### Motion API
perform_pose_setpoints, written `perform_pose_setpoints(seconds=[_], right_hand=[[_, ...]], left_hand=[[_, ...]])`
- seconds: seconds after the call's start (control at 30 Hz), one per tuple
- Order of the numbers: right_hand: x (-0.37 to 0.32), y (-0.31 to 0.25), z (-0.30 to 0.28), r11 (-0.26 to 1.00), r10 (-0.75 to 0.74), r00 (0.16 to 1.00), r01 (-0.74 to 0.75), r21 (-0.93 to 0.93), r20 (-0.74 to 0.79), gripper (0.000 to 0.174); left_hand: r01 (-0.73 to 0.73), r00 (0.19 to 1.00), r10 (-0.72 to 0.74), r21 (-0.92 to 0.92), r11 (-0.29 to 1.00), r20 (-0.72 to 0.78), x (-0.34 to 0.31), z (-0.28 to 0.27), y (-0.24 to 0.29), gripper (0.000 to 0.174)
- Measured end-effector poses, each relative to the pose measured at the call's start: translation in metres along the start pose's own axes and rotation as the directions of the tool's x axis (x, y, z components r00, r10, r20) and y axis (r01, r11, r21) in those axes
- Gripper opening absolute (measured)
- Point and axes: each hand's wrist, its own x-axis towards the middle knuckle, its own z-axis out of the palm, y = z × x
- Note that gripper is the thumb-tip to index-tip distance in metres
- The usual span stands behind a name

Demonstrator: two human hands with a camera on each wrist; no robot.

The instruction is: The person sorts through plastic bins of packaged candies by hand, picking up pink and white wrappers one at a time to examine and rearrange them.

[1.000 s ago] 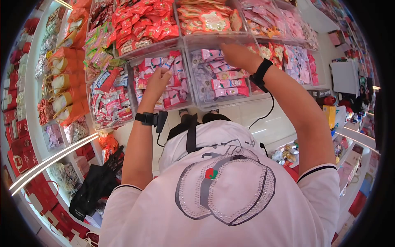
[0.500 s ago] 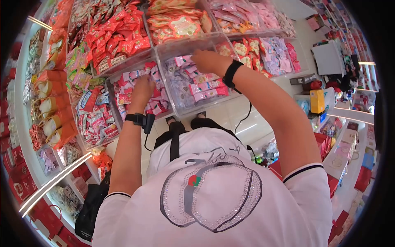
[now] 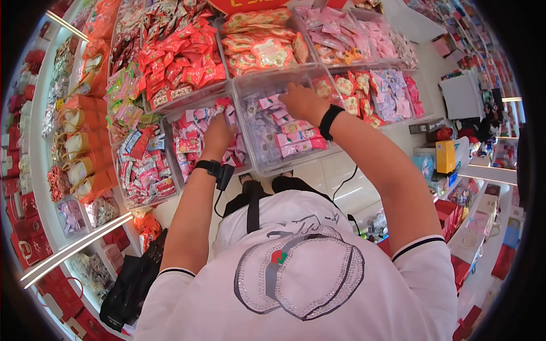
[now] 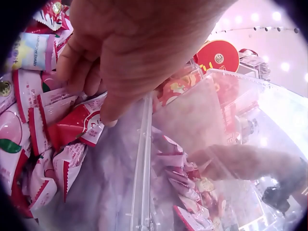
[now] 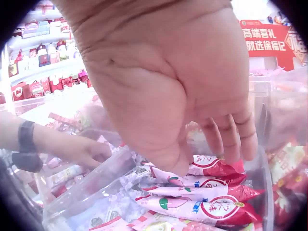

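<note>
In the left clear bin (image 3: 177,142), the left hand (image 3: 218,136) is among pink and white packets. The left wrist view shows its fingers (image 4: 72,70) bent down over them and its thumb beside a red packet (image 4: 77,125); no firm grip is visible. Over the neighbouring bin, the right hand (image 3: 306,103) has its thumb at the end of a pink packet (image 5: 216,166), seemingly pinching it, with the index finger hidden. Its other fingers (image 5: 231,139) hang down. Below lie stacked pink packets (image 5: 216,207) and, to their left, lilac ones (image 3: 256,128).
Behind are bins of red packets (image 3: 187,57), orange packets (image 3: 267,48) and pink packets (image 3: 335,34). Orange bags (image 3: 85,148) line a shelf at the left. Bins of red and lilac packets (image 3: 389,91) stand at the right, with a white box (image 3: 463,96) beyond.
The head view has shifted, first moving the scene left, then partly back right. The left hand's fingers reach lower among the packets than a second ago; the right hand stays over its bin.
</note>
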Motion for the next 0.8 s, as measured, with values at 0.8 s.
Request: perform_pose_setpoints(seconds=[0.8], right_hand=[[-0.021, -0.037, -0.093, 0.441, -0.142, 0.99, 0.044, 0.897, 0.022, 0.022]], left_hand=[[0.17, 0.981, -0.146, -0.918, 0.359, 0.125, -0.091, -0.116, 0.033, 0.032]])
